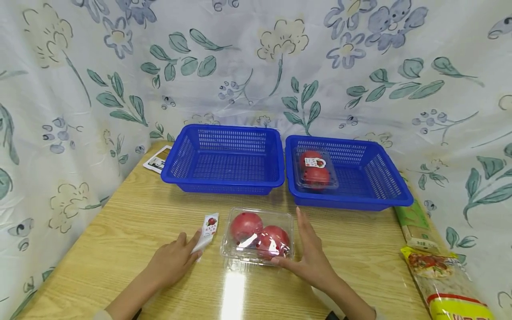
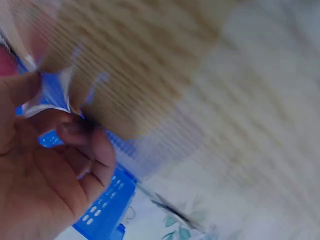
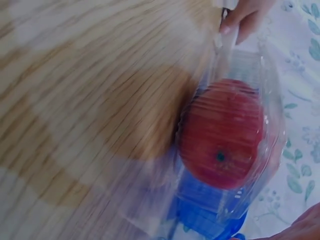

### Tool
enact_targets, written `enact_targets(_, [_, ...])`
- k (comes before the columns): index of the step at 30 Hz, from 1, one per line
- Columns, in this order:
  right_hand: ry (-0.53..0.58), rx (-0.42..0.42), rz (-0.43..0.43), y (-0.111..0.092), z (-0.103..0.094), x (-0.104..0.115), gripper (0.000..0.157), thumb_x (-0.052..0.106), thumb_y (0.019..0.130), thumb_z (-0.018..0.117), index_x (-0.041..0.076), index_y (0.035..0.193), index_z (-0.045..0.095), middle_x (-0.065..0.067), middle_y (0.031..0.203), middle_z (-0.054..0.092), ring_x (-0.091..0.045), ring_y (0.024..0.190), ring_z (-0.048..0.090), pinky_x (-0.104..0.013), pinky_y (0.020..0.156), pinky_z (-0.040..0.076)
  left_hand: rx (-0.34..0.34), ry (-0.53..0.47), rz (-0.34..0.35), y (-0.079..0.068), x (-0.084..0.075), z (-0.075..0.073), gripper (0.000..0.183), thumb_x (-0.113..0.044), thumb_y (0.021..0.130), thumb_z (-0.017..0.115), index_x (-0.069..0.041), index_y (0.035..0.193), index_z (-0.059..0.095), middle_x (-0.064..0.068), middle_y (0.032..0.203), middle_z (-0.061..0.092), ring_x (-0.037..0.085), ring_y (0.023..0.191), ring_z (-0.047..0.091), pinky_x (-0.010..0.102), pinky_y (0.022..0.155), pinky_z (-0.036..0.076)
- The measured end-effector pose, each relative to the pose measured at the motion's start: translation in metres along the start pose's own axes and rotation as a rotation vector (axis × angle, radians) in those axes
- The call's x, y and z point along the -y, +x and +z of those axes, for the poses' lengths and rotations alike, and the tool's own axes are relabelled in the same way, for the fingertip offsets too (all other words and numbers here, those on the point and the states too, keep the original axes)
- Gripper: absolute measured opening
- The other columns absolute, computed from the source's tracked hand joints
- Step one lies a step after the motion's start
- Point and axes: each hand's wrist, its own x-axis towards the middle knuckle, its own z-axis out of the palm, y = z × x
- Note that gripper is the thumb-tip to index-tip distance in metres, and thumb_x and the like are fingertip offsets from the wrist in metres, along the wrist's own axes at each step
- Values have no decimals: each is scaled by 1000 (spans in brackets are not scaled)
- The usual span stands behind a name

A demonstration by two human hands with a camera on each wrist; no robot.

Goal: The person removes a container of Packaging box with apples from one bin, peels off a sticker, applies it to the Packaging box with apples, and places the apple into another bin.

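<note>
My left hand pinches a white label strip with a red fruit printed on it, just left of a clear plastic clamshell box. In the left wrist view the thumb and fingers of that hand close on the strip's edge. Two round red fruits lie inside the box, which is closed and stands on the table. At the box's right side is my right hand, fingers straight and spread, the thumb tip overlapping the front right corner. The right wrist view shows one red fruit through the plastic.
Behind the box stand two blue baskets, an empty left one and a right one holding a labelled fruit box. Food packages lie along the right edge. A white-framed card lies at the back left, before a floral curtain.
</note>
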Motion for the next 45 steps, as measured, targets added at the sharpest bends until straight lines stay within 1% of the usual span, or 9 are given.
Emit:
enact_targets(4, [11,0,-12,-1,3,5,126,46,69,88,31,161,3,-14,166,11,-45,150,11,-79,107,11,26,-273,-22,3,2,-4,43,-18,97,63,2,135,58,13,98,69,20,74,65,36,63,54])
enact_targets(9, [12,3,-36,0,8,12,126,45,68,89,30,161,5,-13,166,11,-43,150,12,-77,108,11,53,-726,-92,9,3,-9,27,-11,97,61,7,117,66,0,71,57,4,55,42,21,47,38])
enact_targets(17, [-70,-17,-135,7,10,29,125,48,66,89,30,161,9,-15,166,10,-47,148,15,-74,109,15,35,-1071,-85,9,1,-16,49,-7,97,61,18,136,45,18,93,65,6,67,54,20,53,46])
enact_targets(20, [-108,-18,-195,11,11,36,118,48,68,88,33,160,15,-12,166,11,-45,148,16,-73,109,21,38,-1140,-113,8,-3,-23,57,-8,97,61,15,143,38,14,91,64,8,65,54,19,50,40])
enact_targets(25, [-240,-54,-414,20,16,48,100,44,74,85,25,156,31,-16,159,28,-39,146,26,-66,109,30,6,-1170,-160,5,-18,-36,58,-12,96,64,6,146,42,7,91,65,9,69,58,21,52,41])
enact_targets(29, [-266,-76,-520,27,20,58,86,43,82,79,21,154,38,-11,132,55,-24,124,51,-48,99,47,-24,-1187,-90,2,-33,-43,53,-11,96,64,6,143,46,3,89,66,7,68,56,23,52,42])
enact_targets(35, [-131,14,-488,32,27,71,71,38,92,70,22,154,39,-3,114,68,-13,94,62,-30,77,55,-28,-1276,63,1,-57,-46,48,-7,98,59,7,142,45,-4,90,65,4,68,53,24,50,41])
enact_targets(39, [-39,43,-454,33,31,72,65,31,93,70,21,151,44,3,89,68,-4,71,57,-17,62,48,-17,-1343,139,1,-71,-48,43,-4,98,57,7,139,48,0,95,65,4,72,54,23,55,46])
enact_targets(45, [8,40,-396,31,34,71,54,31,93,69,25,145,53,15,57,41,3,58,37,-15,53,34,-29,-1389,253,2,-85,-43,43,0,98,55,6,140,48,4,105,62,5,80,56,25,64,51])
